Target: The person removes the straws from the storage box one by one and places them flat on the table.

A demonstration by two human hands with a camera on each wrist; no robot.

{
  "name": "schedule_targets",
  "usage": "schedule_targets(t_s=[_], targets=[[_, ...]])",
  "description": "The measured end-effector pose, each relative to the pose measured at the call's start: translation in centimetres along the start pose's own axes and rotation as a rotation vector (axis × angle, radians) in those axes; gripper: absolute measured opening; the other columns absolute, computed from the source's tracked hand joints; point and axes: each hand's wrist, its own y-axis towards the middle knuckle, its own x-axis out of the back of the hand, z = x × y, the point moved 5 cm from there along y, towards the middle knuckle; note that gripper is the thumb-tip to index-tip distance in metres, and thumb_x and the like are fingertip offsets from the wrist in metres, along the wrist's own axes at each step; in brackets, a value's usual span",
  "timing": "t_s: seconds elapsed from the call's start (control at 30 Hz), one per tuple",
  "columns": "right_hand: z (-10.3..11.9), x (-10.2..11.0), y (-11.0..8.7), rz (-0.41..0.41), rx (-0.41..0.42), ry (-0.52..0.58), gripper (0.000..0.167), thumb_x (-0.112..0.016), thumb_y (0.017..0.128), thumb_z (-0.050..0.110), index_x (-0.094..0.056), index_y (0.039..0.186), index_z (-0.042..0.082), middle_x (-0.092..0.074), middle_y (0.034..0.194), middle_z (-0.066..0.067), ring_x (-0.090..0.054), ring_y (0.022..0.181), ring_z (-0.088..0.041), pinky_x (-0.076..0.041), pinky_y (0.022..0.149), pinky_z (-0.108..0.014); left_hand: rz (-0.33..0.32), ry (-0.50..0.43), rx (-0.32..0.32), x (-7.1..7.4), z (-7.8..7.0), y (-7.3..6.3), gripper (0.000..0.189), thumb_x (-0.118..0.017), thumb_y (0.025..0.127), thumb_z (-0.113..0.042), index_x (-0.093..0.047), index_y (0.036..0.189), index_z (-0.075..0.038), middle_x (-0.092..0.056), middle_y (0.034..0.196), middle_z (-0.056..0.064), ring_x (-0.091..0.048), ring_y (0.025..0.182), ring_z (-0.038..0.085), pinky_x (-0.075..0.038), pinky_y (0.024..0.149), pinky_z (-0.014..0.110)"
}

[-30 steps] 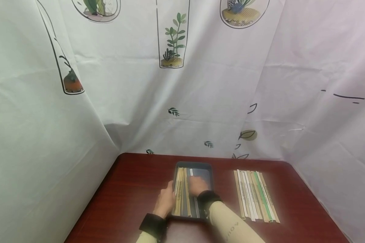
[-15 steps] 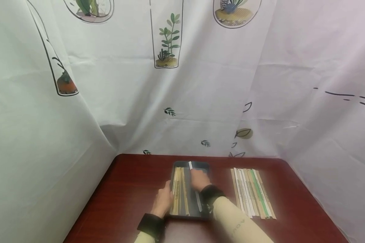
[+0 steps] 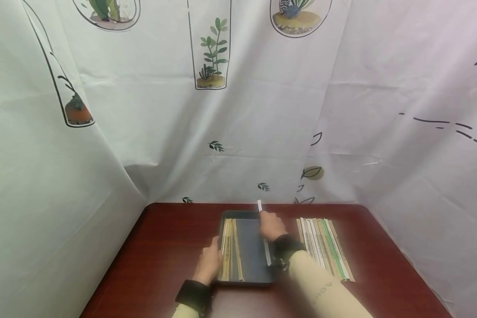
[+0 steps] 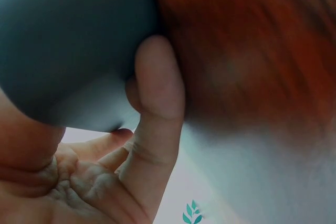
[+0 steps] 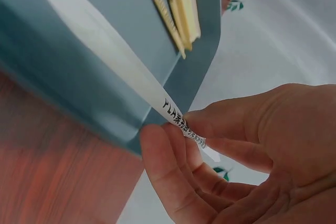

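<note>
My right hand (image 3: 272, 225) pinches a white paper-wrapped straw (image 5: 131, 69) between thumb and fingers, near its printed end. The straw slants over the right part of a dark grey-blue tray (image 3: 250, 249), its far end sticking out beyond the hand. At the tray's left side, my left hand (image 3: 208, 261) grips the wall; in the left wrist view its fingers (image 4: 160, 77) curl against the outside of the tray. Several slim yellow-tan wrapped sticks (image 3: 227, 247) lie lengthwise along the left part of the tray.
Right of the tray, a row of tan, white and green wrapped sticks (image 3: 327, 247) lies side by side on the dark red-brown table (image 3: 163, 247), partly behind the right forearm. White printed cloth (image 3: 246, 132) hangs close behind the table and at both sides.
The white straw, earlier low in the tray, has been raised and carried to the right by my right hand. My left hand keeps its grip on the tray. The head view has turned slightly right.
</note>
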Motion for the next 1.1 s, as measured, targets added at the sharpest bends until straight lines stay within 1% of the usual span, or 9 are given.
schedule_targets(t_s=[0.17, 0.27, 0.47, 0.57, 0.67, 0.8, 0.9, 0.97, 1.1], targets=[[-1.4, 1.3, -0.2, -0.01, -0.049, 0.004, 0.015, -0.065, 0.088, 0.003, -0.065, 0.103, 0.004, -0.06, 0.075, -0.006, -0.059, 0.063, -0.023, -0.048, 0.056, -0.039, 0.011, 0.006, 0.015, -0.1, 0.0, 0.1, 0.052, -0.055, 0.1, -0.008, -0.045, 0.151, -0.006, -0.066, 0.087, 0.016, -0.052, 0.062, 0.021, -0.044, 0.06, 0.041], [-2.3, 1.9, -0.3, -0.029, -0.046, -0.018, 0.012, -0.067, 0.088, 0.007, -0.066, 0.1, 0.004, -0.06, 0.073, -0.005, -0.058, 0.061, -0.023, -0.048, 0.056, -0.039, 0.014, 0.008, 0.015, -0.1, 0.0, 0.1, 0.052, -0.054, 0.1, -0.007, -0.044, 0.151, -0.006, -0.064, 0.085, 0.014, -0.051, 0.061, 0.021, -0.042, 0.059, 0.041], [-4.5, 2.6, -0.8, -0.061, -0.032, -0.023, 0.024, -0.073, 0.079, 0.01, -0.066, 0.101, 0.001, -0.061, 0.075, -0.007, -0.058, 0.063, -0.025, -0.05, 0.06, -0.043, 0.02, 0.005, 0.019, -0.2, 0.0, 0.1, 0.051, -0.054, 0.101, -0.008, -0.044, 0.152, -0.007, -0.066, 0.089, 0.016, -0.052, 0.062, 0.021, -0.043, 0.06, 0.041], [-5.7, 2.6, -1.1, -0.064, -0.034, -0.023, 0.026, -0.072, 0.079, 0.012, -0.065, 0.101, 0.001, -0.061, 0.074, -0.007, -0.058, 0.063, -0.024, -0.051, 0.061, -0.044, 0.018, 0.008, 0.019, -0.1, -0.1, 0.1, 0.051, -0.055, 0.101, -0.008, -0.044, 0.151, -0.007, -0.066, 0.089, 0.016, -0.052, 0.062, 0.021, -0.043, 0.06, 0.041], [-6.8, 2.4, -1.4, -0.075, -0.027, -0.023, 0.018, -0.069, 0.08, 0.008, -0.064, 0.096, 0.001, -0.059, 0.072, -0.007, -0.056, 0.062, -0.024, -0.05, 0.061, -0.044, 0.015, 0.008, 0.013, -0.1, -0.1, 0.1, 0.051, -0.055, 0.101, -0.007, -0.044, 0.151, -0.006, -0.066, 0.087, 0.016, -0.051, 0.061, 0.022, -0.042, 0.06, 0.041], [-8.2, 1.9, -1.6, -0.097, -0.016, -0.05, 0.009, -0.065, 0.083, 0.004, -0.063, 0.092, 0.002, -0.058, 0.072, -0.008, -0.055, 0.062, -0.025, -0.049, 0.06, -0.045, 0.014, 0.009, 0.007, -0.1, 0.0, 0.0, 0.051, -0.055, 0.101, -0.008, -0.044, 0.151, -0.006, -0.067, 0.091, 0.017, -0.051, 0.062, 0.021, -0.043, 0.061, 0.042], [-8.9, 1.7, -1.8, -0.117, -0.006, -0.07, 0.01, -0.065, 0.083, 0.006, -0.065, 0.092, 0.001, -0.059, 0.075, -0.009, -0.055, 0.065, -0.025, -0.05, 0.063, -0.047, 0.014, 0.008, 0.002, -0.2, 0.0, 0.0, 0.052, -0.055, 0.1, -0.007, -0.044, 0.151, -0.005, -0.067, 0.088, 0.017, -0.051, 0.062, 0.021, -0.043, 0.061, 0.041], [-9.2, 1.8, -2.1, -0.126, -0.011, -0.055, 0.011, -0.068, 0.084, 0.01, -0.066, 0.09, 0.001, -0.06, 0.075, -0.009, -0.055, 0.065, -0.025, -0.05, 0.063, -0.048, 0.012, 0.009, -0.004, -0.2, 0.0, -0.1, 0.052, -0.055, 0.1, -0.007, -0.044, 0.151, -0.004, -0.066, 0.085, 0.015, -0.051, 0.061, 0.021, -0.043, 0.06, 0.041], [-9.9, 1.6, -2.4, -0.107, -0.057, -0.021, 0.014, -0.066, 0.087, 0.017, -0.066, 0.088, 0.003, -0.059, 0.072, -0.006, -0.055, 0.064, -0.024, -0.05, 0.062, -0.047, 0.011, 0.007, -0.002, -0.2, -0.1, -0.1, 0.052, -0.055, 0.101, -0.007, -0.044, 0.151, -0.004, -0.064, 0.081, 0.012, -0.05, 0.06, 0.02, -0.042, 0.059, 0.04]])
